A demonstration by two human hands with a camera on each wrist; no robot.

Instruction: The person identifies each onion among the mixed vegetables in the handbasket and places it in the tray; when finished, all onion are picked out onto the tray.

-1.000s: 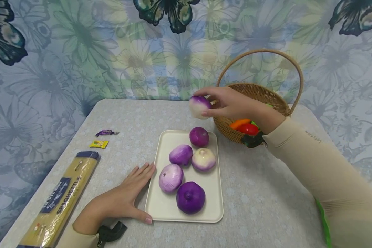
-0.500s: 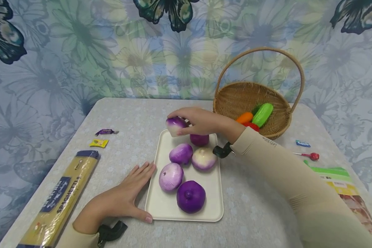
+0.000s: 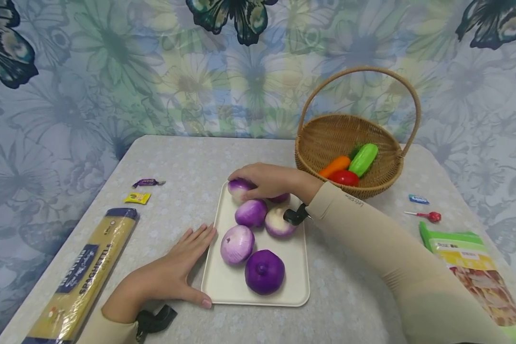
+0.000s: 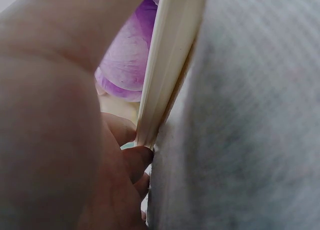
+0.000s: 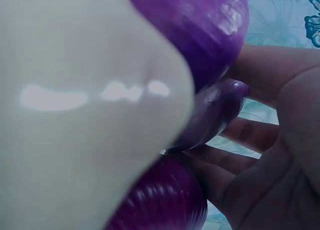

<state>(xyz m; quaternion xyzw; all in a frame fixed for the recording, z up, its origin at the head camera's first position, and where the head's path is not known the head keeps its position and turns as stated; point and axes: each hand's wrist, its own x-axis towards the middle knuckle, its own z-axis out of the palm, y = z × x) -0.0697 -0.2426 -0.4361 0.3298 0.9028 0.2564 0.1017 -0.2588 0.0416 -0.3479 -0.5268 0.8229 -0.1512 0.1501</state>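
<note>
Down from the woven wicker basket (image 3: 348, 134) onto the cream rectangular tray (image 3: 223, 282): right hand (image 3: 268, 180) grip clamped on purple-white onion (image 3: 237, 187); left hand (image 3: 172, 274) flat, steadying.

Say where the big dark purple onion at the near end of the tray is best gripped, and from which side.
The dark purple onion is best taken from above, probably, fingers spread round its widest girth. It is round, sits stem up on the tray, and a paler onion touches or nearly touches its far left side, so the top and near side are freest.
</note>
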